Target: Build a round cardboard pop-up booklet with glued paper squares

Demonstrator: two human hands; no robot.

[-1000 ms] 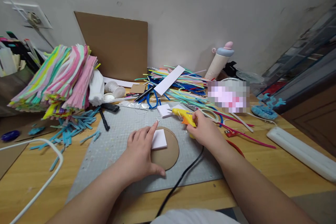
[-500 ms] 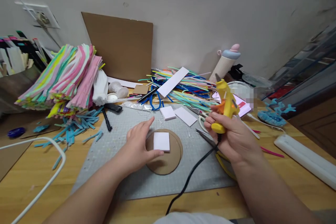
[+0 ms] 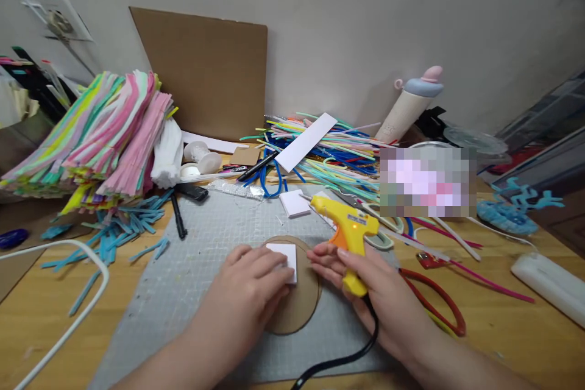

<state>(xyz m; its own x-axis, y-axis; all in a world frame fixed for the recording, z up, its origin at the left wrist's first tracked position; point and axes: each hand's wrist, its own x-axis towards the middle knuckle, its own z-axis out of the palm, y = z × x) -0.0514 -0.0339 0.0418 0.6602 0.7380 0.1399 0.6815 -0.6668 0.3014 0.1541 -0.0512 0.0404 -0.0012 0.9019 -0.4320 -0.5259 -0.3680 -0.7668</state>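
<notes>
My right hand (image 3: pixel 361 277) holds a yellow hot glue gun (image 3: pixel 350 225) by its handle, the thumb across it and several fingers stretched loosely below the orange trigger. The gun's nozzle points up and left, and a black cord hangs from the handle. My left hand (image 3: pixel 249 283) has its fingers bent over a square white block (image 3: pixel 287 256), closed at its left side; the thumb is hidden beneath. This block sits on a round cardboard piece (image 3: pixel 299 308), which lies on the grey cutting mat (image 3: pixel 183 292). Another square white block (image 3: pixel 292 202) rests behind the disc.
Pipe cleaner bundles (image 3: pixel 114 134) fill the left, with blue clippings (image 3: pixel 109 231) before them. Loose pipe cleaners (image 3: pixel 347 161) lie at the back under a white strip (image 3: pixel 306 141). Red-handled pliers (image 3: pixel 439 298) and a white power strip (image 3: pixel 548 286) are at right.
My right hand has brought the glue gun down and left, turning its nozzle leftward. My left hand has closed from a spread pose over the white block. The view has shifted slightly.
</notes>
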